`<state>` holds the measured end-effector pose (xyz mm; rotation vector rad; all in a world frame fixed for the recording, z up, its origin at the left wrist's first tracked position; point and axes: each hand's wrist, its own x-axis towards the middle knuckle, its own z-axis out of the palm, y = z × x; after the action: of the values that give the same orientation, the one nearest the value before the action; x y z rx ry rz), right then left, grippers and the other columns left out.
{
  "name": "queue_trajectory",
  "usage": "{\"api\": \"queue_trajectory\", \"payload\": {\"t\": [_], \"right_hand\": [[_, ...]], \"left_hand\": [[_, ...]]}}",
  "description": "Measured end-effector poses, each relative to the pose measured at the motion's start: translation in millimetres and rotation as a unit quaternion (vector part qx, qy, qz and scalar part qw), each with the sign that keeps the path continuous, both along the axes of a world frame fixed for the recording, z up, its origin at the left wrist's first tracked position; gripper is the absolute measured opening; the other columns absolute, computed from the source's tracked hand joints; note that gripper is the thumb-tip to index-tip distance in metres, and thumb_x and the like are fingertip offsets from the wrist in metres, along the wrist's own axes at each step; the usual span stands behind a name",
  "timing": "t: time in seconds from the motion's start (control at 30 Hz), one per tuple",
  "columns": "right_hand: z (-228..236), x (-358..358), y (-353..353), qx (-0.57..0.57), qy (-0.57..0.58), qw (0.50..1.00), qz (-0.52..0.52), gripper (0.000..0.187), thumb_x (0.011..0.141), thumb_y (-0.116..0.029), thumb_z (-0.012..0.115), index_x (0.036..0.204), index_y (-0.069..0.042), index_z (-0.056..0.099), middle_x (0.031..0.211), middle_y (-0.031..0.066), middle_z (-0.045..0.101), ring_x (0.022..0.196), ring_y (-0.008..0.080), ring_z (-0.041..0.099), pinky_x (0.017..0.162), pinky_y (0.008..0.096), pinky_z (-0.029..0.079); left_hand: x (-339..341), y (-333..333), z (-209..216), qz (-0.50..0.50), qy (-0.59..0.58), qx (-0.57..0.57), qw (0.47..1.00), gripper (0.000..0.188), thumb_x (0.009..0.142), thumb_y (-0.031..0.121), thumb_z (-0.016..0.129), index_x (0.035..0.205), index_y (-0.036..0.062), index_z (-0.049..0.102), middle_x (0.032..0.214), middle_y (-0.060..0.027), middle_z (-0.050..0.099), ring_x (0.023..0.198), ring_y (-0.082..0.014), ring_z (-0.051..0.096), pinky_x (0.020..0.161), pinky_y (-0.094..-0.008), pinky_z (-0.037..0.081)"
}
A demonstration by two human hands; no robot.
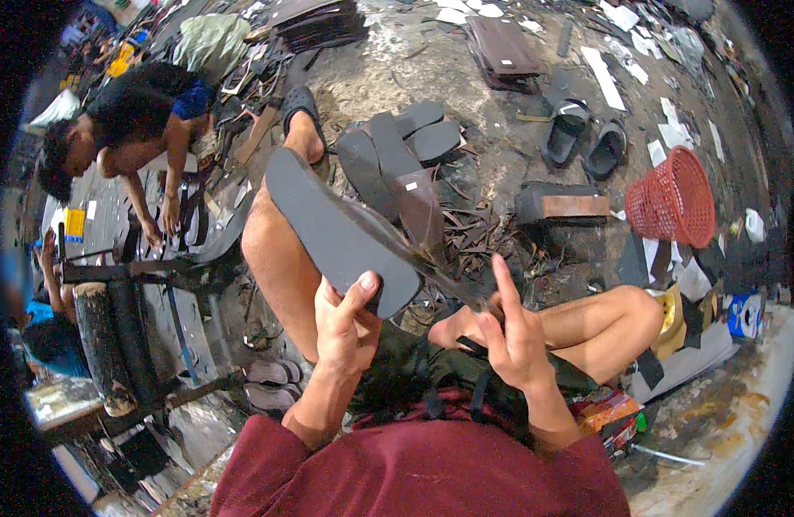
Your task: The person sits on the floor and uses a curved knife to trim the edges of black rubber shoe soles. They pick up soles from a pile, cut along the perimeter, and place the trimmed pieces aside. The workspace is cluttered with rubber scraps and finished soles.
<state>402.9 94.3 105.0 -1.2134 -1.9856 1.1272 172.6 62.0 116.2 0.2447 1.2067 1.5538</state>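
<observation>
My left hand grips one end of a large dark grey shoe sole, thumb pressed on its flat face. The sole is tilted up over my left knee. My right hand is closed at the sole's right, with its index finger stretched upward. A dark thin strip, smeared by motion, runs from the sole's edge into this hand; I cannot tell if it is a trimming or a blade. Beyond the sole, several more dark soles lie on the floor beside a heap of brown trimmings.
A red plastic basket leans at the right, near a pair of dark slippers and a block with a brown top. Stacked brown sheets lie far off. At the left a person bends over dark pieces; a wooden bench stands nearer.
</observation>
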Motion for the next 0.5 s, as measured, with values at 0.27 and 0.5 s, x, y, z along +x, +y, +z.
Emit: {"api": "queue_trajectory", "payload": {"t": [0.27,0.5], "right_hand": [[3,-65,52,0.044,0.000,0.996,0.071,0.067,0.100,-0.030,0.056,0.158,-0.018,0.024,0.067,0.0204,0.064,0.064,0.0438,0.064,0.061,0.0529,0.049],[8,-87,64,0.071,0.013,0.989,0.128,0.056,0.100,-0.035,0.054,0.153,-0.023,0.037,0.096,0.0204,0.071,0.076,0.0409,0.069,0.066,0.0495,0.055]], "left_hand": [[-7,-15,-15,-0.011,0.033,0.019,0.999,0.061,0.079,0.013,0.076,0.130,-0.0012,0.048,0.115,-0.0114,0.063,0.105,-0.0254,0.065,0.092,-0.0385,0.054],[-15,-24,-11,-0.025,0.053,-0.002,0.998,0.056,0.078,0.012,0.075,0.127,-0.0016,0.051,0.112,-0.0117,0.064,0.102,-0.0249,0.065,0.091,-0.0378,0.054]]}}
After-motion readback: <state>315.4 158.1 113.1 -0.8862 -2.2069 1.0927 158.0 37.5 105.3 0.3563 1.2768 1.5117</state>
